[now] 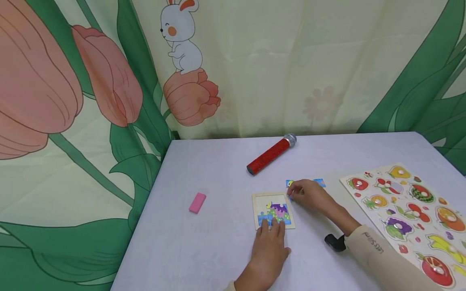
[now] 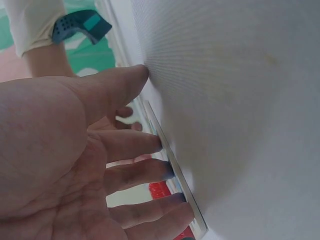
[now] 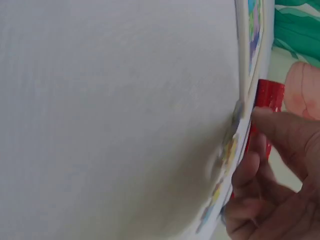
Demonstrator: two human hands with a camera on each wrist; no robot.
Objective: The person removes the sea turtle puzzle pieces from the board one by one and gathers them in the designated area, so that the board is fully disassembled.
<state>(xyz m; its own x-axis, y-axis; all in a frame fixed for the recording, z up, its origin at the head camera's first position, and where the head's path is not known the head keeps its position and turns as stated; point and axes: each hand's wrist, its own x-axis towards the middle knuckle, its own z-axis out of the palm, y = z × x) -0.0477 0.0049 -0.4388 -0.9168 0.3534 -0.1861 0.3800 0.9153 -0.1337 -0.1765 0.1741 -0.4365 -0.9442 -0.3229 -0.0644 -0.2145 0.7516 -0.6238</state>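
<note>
A wooden-framed puzzle (image 1: 256, 204) lies on the table, with blue, purple and green pieces in its lower part and bare wood above. My left hand (image 1: 267, 252) rests its straight fingertips on the puzzle's near edge; the left wrist view shows those fingers (image 2: 135, 172) along the thin board (image 2: 175, 167). At the frame's right side my right hand (image 1: 309, 196) has curled fingers around a small blue piece (image 1: 290, 199), mostly hidden. In the right wrist view the hand (image 3: 280, 170) is beside the board (image 3: 244, 55). Loose pieces (image 1: 319, 182) lie just behind it.
A red microphone (image 1: 269, 155) lies behind the puzzle, and a pink block (image 1: 198, 203) to its left. On the right is a large fruit board (image 1: 407, 210). A black object (image 1: 335, 243) is beside the right forearm. A printed curtain (image 1: 273, 72) hangs behind the table.
</note>
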